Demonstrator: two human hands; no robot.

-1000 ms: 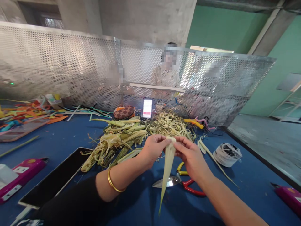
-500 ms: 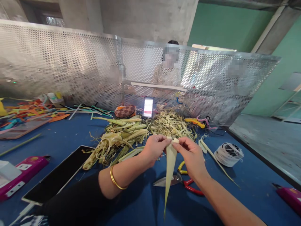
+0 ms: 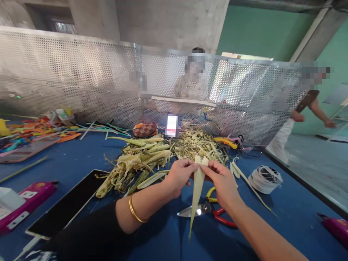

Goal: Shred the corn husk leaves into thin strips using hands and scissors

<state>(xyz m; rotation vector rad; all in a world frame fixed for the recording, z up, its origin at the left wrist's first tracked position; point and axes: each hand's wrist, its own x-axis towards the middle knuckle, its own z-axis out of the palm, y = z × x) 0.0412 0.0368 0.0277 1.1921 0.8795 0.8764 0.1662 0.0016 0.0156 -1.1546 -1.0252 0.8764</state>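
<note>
A long pale corn husk strip [image 3: 196, 192] hangs point down over the blue table [image 3: 81, 159]. My left hand [image 3: 179, 174] pinches its top edge from the left, and my right hand [image 3: 221, 181] pinches it from the right. The top of the strip shows a small split between my fingers. A gold bangle [image 3: 134, 212] circles my left wrist. Red-handled shears [image 3: 209, 212] lie on the table just under my hands. A heap of green and yellow husks [image 3: 136, 159] lies beyond my left hand.
A coil of white cord [image 3: 265, 178] sits at the right. A black tablet [image 3: 65, 204] and a pink device [image 3: 20, 201] lie at the left. A perforated metal screen [image 3: 95, 79] closes the back, with a person seated behind it. Another person [image 3: 301, 112] walks at the far right.
My hands have parted the top of the strip slightly, and its tip has risen a little. A person has walked into view at the far right.
</note>
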